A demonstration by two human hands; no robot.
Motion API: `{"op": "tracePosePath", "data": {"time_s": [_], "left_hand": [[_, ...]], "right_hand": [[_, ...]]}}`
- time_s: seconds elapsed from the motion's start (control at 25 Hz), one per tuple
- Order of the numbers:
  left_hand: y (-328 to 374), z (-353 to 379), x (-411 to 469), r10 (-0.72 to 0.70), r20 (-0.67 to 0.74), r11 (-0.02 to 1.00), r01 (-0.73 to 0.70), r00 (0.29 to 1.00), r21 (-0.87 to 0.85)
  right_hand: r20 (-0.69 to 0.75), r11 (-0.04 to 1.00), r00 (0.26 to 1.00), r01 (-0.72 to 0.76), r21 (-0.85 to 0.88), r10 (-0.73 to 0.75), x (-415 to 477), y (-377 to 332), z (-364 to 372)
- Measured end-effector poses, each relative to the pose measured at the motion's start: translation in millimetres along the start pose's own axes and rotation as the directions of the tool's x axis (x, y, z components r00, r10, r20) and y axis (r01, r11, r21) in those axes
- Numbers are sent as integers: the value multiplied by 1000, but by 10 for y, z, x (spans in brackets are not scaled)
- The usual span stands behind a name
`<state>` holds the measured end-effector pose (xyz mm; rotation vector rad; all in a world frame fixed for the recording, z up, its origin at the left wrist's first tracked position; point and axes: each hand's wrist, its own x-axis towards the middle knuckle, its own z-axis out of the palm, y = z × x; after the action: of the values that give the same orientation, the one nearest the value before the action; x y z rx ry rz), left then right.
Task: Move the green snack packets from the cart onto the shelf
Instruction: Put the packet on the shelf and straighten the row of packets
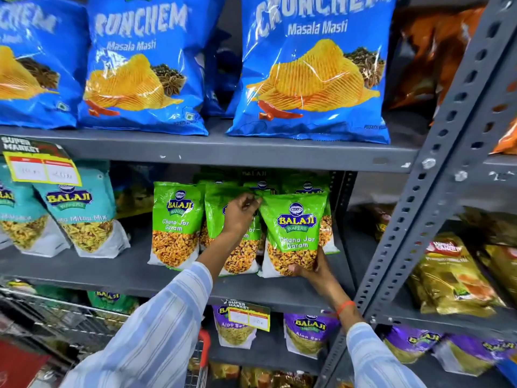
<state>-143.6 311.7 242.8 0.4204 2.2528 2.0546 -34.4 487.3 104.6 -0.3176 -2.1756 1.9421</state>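
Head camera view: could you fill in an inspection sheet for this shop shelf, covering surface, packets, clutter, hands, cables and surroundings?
Surface: grey metal middle shelf, partly stocked.
Job's things: green packets stand upright in a row; the rightmost green packet stands at the front edge.
Clutter: teal packets to the left, price tag hanging above them.
Hands: left hand grips the middle packet's top; right hand holds the rightmost packet's base.
Cables: nothing seen.
Surroundings: blue crisp bags above, purple packets below, cart partly visible.
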Motion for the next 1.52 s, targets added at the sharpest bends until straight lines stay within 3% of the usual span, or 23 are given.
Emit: {"op": "tracePosePath", "data": {"time_s": [0.28, 0.36, 0.44, 0.52, 0.64, 0.8, 0.92, 1.0, 1.08, 1.12, 1.2, 1.28, 1.36, 1.52], "left_hand": [[133, 22, 3, 170, 138, 954, -198, 976, 225], [246, 5, 25, 279, 257, 808, -371, 925, 457], [422, 83, 19, 322, 396, 526, -510, 860, 681], [557, 293, 29, 272, 512, 364, -579, 815, 729], [666, 614, 17, 145, 624, 348, -631, 767, 694], [640, 663, 14, 288, 614, 265, -678, 734, 686], [540, 558, -7, 430, 457, 335, -607, 779, 721], [289, 458, -154, 545, 180, 494, -488, 819, 720], [-150, 364, -445, 536, -24, 689, -421, 844, 590], [-375, 342, -592, 445, -16, 760, -369, 895, 535], [-751, 376, -745, 149, 144, 815, -204, 978, 542], [-931, 491, -721, -63, 275, 817, -108, 959, 566], [-943, 617, -663, -103, 324, 832, -97, 940, 546], [-914, 739, -603, -116, 287, 819, -72, 951, 569]], "right_hand": [[-21, 998, 999, -38, -40, 37, -39, 18, 14], [-47, 998, 999, -25, -55, 23, -74, 14, 43], [-76, 997, 997, -12, -75, 6, -118, 30, 76], [-86, 997, 996, -7, -81, 0, -158, 14, 90], [-84, 995, 996, -19, -99, 11, -186, -22, 87], [-100, 995, 994, -52, -89, 43, -209, -14, 55], [-112, 997, 993, -48, -56, 42, -189, -21, 48], [-115, 998, 992, -49, -29, 45, -184, -39, 57], [-130, 999, 991, -43, -22, 39, -179, -55, 58], [-150, 999, 988, -42, -32, 37, -171, -89, 55], [-205, 998, 978, -50, -45, 40, -125, -150, 1], [-260, 998, 965, -45, -39, 33, -136, -222, -74], [-313, 996, 947, -82, -28, 69, -85, -312, -155], [-393, 986, 913, -150, -79, 107, 3, -377, -190]]}}
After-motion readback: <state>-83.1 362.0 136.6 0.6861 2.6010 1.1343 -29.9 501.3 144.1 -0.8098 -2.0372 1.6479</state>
